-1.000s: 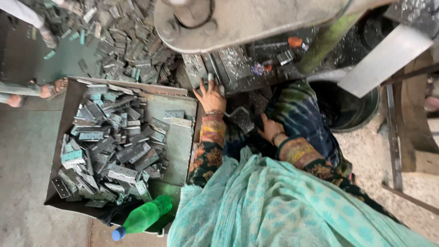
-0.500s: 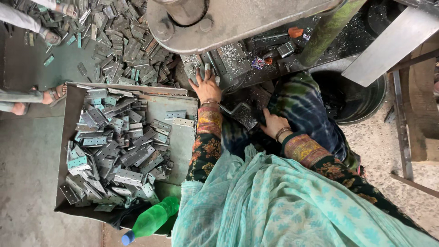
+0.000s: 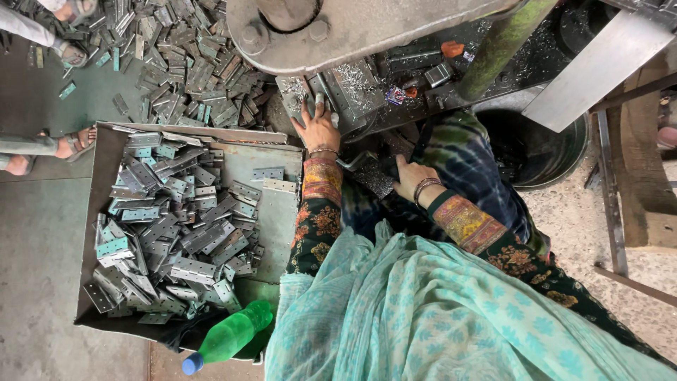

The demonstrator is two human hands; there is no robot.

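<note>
left grip (image 3: 319, 129) on machine bed (image 3: 352, 85)

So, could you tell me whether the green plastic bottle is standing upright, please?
No, the green bottle lies on its side below the tray of metal hinges, its blue cap pointing lower left.

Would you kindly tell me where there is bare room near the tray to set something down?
Bare tray floor lies between the hinge heap and the left hand's sleeve. Bare concrete floor lies left of the tray. Crowded: the loose hinges above the tray, and the machine bed.
</note>
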